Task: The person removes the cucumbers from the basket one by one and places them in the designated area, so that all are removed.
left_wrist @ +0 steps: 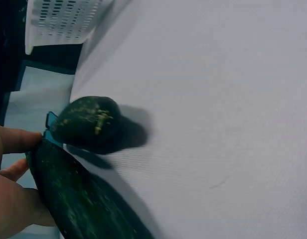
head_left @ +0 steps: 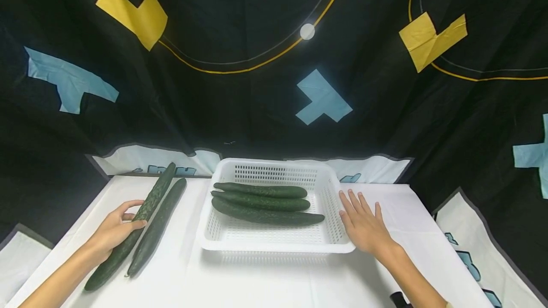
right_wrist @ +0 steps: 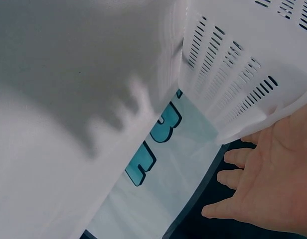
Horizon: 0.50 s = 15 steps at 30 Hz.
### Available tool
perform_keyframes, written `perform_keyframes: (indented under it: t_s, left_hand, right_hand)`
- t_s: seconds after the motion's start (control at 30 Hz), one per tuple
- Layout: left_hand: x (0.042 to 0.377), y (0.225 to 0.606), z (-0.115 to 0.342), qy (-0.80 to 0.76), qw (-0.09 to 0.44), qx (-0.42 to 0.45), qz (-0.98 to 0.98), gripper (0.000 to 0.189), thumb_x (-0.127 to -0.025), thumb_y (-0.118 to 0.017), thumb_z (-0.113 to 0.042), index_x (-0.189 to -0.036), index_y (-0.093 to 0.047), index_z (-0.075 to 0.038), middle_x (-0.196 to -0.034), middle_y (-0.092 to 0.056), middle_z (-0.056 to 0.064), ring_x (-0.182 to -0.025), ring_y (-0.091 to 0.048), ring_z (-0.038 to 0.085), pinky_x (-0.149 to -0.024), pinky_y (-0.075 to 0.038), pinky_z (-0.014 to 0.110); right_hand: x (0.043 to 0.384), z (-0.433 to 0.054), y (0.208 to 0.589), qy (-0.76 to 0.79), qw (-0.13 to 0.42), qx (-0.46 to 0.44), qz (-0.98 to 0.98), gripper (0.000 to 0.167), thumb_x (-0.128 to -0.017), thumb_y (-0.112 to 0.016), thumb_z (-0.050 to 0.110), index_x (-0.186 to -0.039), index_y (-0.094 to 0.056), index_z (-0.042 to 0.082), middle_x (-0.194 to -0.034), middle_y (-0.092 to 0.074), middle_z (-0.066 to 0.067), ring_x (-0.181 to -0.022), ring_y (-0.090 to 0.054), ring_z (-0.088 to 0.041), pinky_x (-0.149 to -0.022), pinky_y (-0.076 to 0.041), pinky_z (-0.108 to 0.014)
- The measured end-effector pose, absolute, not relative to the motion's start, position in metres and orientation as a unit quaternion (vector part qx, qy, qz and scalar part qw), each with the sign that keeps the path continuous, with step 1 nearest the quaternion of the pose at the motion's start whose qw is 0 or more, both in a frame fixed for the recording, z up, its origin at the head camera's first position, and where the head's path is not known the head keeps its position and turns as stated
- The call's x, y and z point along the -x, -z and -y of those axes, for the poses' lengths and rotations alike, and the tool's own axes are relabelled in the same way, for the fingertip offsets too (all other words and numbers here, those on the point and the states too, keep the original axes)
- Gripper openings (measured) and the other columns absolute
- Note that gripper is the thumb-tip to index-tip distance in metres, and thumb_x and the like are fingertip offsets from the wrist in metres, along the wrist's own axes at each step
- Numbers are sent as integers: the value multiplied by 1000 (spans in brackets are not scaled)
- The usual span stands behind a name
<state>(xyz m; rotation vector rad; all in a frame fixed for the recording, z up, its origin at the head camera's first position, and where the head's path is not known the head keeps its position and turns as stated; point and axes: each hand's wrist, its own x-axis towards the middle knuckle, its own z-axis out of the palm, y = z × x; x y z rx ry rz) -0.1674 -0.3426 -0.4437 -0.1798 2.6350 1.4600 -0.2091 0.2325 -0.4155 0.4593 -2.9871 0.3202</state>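
Note:
My left hand grips a long dark green cucumber around its middle, thumb on one side and fingers on the other. Just right of it a second cucumber lies on the table; in the left wrist view its blunt end shows beyond the held one. A white slotted plastic basket stands in the middle, with three cucumbers lying side by side inside. With fingers straight and spread, my right hand is at the basket's right rim; in the right wrist view its palm faces the basket wall.
The table has a white cover. Behind it hangs a black cloth with yellow and blue shapes. A small black object shows at the front edge near my right forearm.

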Motion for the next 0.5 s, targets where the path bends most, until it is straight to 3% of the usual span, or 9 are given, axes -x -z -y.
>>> perform_keyframes:
  t_s: [0.2,0.5]
  left_hand:
    - [169,452,345,-487,76,68,-868,70,-102,-54,-16,-152,-12,9,-138,-27,47,-121,-40,63,-89,-45,66]
    - [170,458,344,-488,65,72,-868,69,-101,-56,-14,-151,-15,10,-132,-38,46,-104,-61,45,-80,-54,51]
  right_hand:
    - [210,-233,415,-101,51,-153,982,56,-108,-30,34,-157,-29,5,-160,-25,-21,-147,-14,-45,-110,-4,-73]
    - [210,-233,415,-101,52,-151,982,56,-108,-30,34,-157,-29,5,-160,-25,-21,-147,-14,-45,-110,-4,-73]
